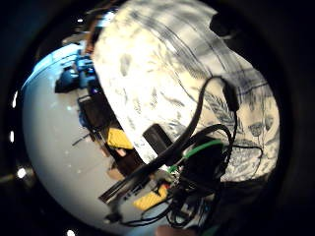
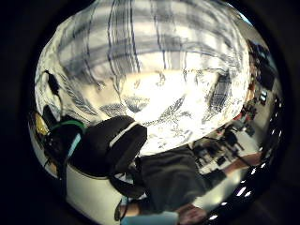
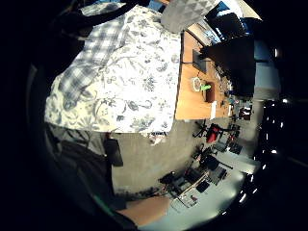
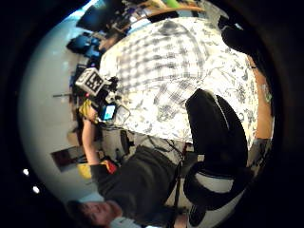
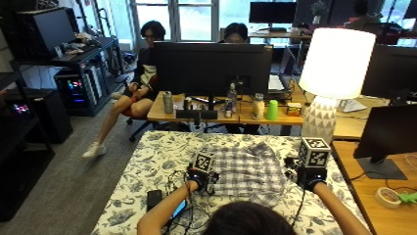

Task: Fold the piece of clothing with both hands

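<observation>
A blue and white plaid garment [image 5: 247, 171] lies spread on the table's floral cloth [image 5: 147, 171], straight in front of me. My left hand [image 5: 197, 183] is at the garment's near left edge, and its thumb [image 2: 117, 145] shows beside the plaid [image 2: 140, 42] with no cloth under it. Just past the near right edge is my right hand [image 5: 312, 182]. Its thumb [image 4: 213, 128] stands clear above the garment [image 4: 161, 61], which that palm sees almost whole. The marker cubes hide both hands' fingers in the outside view.
A black flat device [image 5: 154, 198] lies on the floral cloth near the front left. A white lamp [image 5: 331, 73] stands at the table's far right corner. Behind is a desk with a monitor [image 5: 212, 66] and bottles. To the right, a wooden desk carries a tape roll [image 5: 387, 196].
</observation>
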